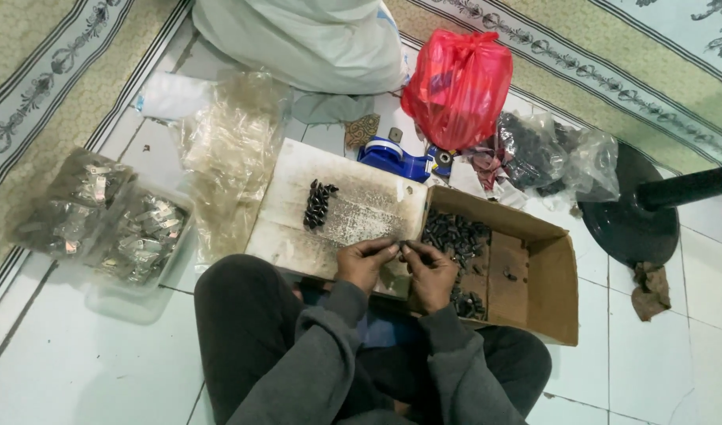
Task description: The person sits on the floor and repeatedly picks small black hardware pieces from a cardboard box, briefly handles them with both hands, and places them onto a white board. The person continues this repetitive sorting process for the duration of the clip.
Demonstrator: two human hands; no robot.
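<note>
In the head view, the left hand point(366, 262) and right hand point(429, 267) are pinching one small dark part point(400, 248) together over the near edge of the white board point(353, 208). The cardboard box point(550, 275) of dark parts is lying at three o'clock, touching the board; bare floor tiles point(70, 362) are lying open at eight o'clock.

The scene is evenly and fairly brightly lit by soft indoor light from above, with a cool, slightly bluish cast on the white tiled floor point(77, 362). Shadows are weak and diffuse: a faint one lies under the clear plastic tub point(133, 244), and the inside of the cardboard box point(534, 271) is darker along its near wall. The red plastic bag point(458, 86) shows small bright glints, and the clear plastic bags point(231, 149) carry a dull sheen. Focus is moderate throughout; fine detail on the small dark parts point(318, 205) is smeared. Straight floor lines bow slightly toward the edges.
</note>
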